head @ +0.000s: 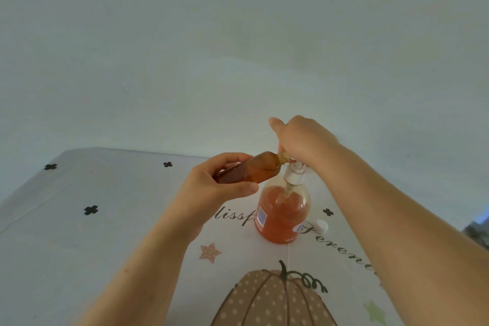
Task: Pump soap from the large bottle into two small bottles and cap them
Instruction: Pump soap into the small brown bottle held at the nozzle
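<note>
Sideways, amber-filled small bottle point(248, 171) in left grip point(213, 188), right grip point(304, 137) curled on pump point(295, 174)

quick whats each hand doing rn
left hand: grips the small bottle, tilted with its mouth at the pump.
right hand: fingers curled over the pump head of the large bottle.

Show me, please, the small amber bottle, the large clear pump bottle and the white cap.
small amber bottle point(260, 167): head view, mid-body
large clear pump bottle point(283, 213): head view, belly
white cap point(322, 226): head view, top
</note>
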A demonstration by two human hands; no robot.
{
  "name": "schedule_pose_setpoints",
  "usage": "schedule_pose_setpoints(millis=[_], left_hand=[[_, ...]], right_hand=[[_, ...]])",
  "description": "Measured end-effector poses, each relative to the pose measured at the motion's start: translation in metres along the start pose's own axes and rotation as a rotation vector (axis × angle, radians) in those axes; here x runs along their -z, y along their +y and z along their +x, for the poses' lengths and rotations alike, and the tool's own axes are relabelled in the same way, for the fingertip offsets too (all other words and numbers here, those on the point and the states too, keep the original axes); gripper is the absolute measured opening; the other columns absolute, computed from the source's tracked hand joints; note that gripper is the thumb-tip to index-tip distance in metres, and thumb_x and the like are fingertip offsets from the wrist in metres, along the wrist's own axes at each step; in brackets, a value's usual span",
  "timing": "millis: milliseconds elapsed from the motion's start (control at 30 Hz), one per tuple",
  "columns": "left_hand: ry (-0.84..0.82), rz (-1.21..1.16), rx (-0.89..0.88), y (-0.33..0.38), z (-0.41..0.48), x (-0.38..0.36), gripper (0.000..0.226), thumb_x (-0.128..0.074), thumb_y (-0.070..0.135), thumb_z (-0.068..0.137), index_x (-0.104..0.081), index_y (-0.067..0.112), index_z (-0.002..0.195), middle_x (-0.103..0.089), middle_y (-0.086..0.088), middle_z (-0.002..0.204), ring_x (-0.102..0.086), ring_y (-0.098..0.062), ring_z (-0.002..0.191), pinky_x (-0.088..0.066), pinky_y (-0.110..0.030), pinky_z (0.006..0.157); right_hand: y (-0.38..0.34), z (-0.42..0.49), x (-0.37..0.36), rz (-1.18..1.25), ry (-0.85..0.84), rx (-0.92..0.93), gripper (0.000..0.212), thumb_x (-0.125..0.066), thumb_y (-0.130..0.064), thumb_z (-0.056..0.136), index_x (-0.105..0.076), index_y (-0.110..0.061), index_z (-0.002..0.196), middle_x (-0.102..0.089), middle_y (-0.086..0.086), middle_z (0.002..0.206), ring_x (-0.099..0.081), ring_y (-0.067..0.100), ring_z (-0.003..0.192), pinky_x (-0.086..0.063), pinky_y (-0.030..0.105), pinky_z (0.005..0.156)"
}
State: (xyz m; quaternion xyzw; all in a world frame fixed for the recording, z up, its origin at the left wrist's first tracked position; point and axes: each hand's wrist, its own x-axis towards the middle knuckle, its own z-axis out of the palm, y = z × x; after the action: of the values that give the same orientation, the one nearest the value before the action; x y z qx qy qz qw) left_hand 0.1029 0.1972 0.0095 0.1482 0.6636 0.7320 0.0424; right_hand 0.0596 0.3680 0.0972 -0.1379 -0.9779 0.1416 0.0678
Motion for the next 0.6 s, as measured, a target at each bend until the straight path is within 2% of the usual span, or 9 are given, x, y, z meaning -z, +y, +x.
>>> schedule_pose_setpoints(millis=[100,200,300,367,400,433,500,533,600], left_hand=[[0.01,-0.007,0.001,0.001,-0.001,-0.002,0.045,-0.087,0.001,0.065,-0.077,0.029,0.1,-0.077,-0.004,0.104,-0.072,-0.019,0.101,-0.052,-0.033,0.092],[0.014,-0.007,0.007,0.001,-0.001,-0.002,0.046,-0.087,0.0,0.066,-0.076,0.026,0.103,-0.077,-0.004,0.105,-0.072,-0.018,0.101,-0.052,-0.03,0.088],[0.004,-0.005,0.011,0.0,-0.001,-0.001,0.044,-0.082,-0.004,0.071,-0.075,0.021,0.107,-0.077,-0.004,0.105,-0.072,-0.017,0.1,-0.052,-0.026,0.085],[0.004,0.009,0.021,0.001,-0.001,-0.001,0.044,-0.082,-0.004,0.071,-0.075,0.021,0.107,-0.077,-0.003,0.103,-0.073,-0.016,0.098,-0.054,-0.022,0.082],[0.003,0.02,0.022,0.002,-0.001,0.0,0.043,-0.083,-0.003,0.071,-0.076,0.022,0.105,-0.078,-0.002,0.101,-0.074,-0.016,0.096,-0.054,-0.019,0.08],[0.003,0.03,0.026,0.002,-0.001,0.0,0.042,-0.084,-0.001,0.07,-0.076,0.024,0.103,-0.078,-0.001,0.099,-0.074,-0.015,0.093,-0.054,-0.018,0.078],[0.004,0.056,0.026,0.002,-0.001,0.002,0.042,-0.086,0.002,0.068,-0.077,0.029,0.099,-0.078,0.001,0.096,-0.074,-0.014,0.091,-0.055,-0.021,0.08],[0.006,0.074,0.025,0.002,-0.001,0.003,0.042,-0.087,0.004,0.067,-0.078,0.031,0.097,-0.078,0.001,0.095,-0.075,-0.014,0.09,-0.055,-0.022,0.081],[0.012,0.106,0.03,0.001,0.002,0.005,0.042,-0.087,0.006,0.066,-0.078,0.033,0.096,-0.078,0.003,0.094,-0.075,-0.013,0.088,-0.055,-0.026,0.082]], right_hand=[[-0.001,-0.002,0.001,-0.023,0.014,-0.029,0.068,-0.018,-0.055,0.099,-0.069,-0.011,0.084,-0.069,0.004,0.07,-0.062,0.02,0.064,-0.044,0.029,0.062],[-0.002,-0.001,-0.001,-0.004,-0.006,-0.027,0.069,-0.017,-0.055,0.099,-0.069,-0.01,0.086,-0.069,0.005,0.069,-0.062,0.021,0.064,-0.045,0.03,0.063],[-0.001,0.001,-0.003,0.02,-0.029,-0.001,0.059,-0.02,-0.048,0.1,-0.065,-0.009,0.093,-0.066,0.006,0.072,-0.06,0.021,0.066,-0.045,0.031,0.064],[-0.001,0.002,-0.006,0.031,-0.043,-0.002,0.039,-0.024,-0.038,0.1,-0.059,-0.02,0.098,-0.064,0.005,0.076,-0.058,0.02,0.066,-0.044,0.031,0.06],[0.0,0.002,-0.006,0.054,-0.039,-0.005,0.034,-0.025,-0.036,0.1,-0.057,-0.026,0.094,-0.065,0.006,0.081,-0.059,0.021,0.069,-0.046,0.032,0.062],[0.0,0.002,-0.006,0.066,-0.047,0.0,0.035,-0.025,-0.036,0.1,-0.057,-0.027,0.089,-0.067,0.007,0.087,-0.061,0.023,0.073,-0.05,0.034,0.069],[0.002,0.003,-0.009,0.077,-0.035,0.018,0.037,-0.024,-0.037,0.101,-0.059,-0.024,0.099,-0.067,0.009,0.09,-0.063,0.025,0.079,-0.052,0.038,0.079],[0.004,0.003,-0.01,0.081,-0.026,0.015,0.037,-0.023,-0.037,0.102,-0.058,-0.024,0.103,-0.065,0.008,0.087,-0.062,0.025,0.079,-0.052,0.038,0.079],[0.005,0.003,-0.015,0.075,-0.029,0.015,0.041,-0.02,-0.039,0.102,-0.056,-0.021,0.097,-0.064,0.007,0.081,-0.06,0.023,0.076,-0.05,0.035,0.074]])
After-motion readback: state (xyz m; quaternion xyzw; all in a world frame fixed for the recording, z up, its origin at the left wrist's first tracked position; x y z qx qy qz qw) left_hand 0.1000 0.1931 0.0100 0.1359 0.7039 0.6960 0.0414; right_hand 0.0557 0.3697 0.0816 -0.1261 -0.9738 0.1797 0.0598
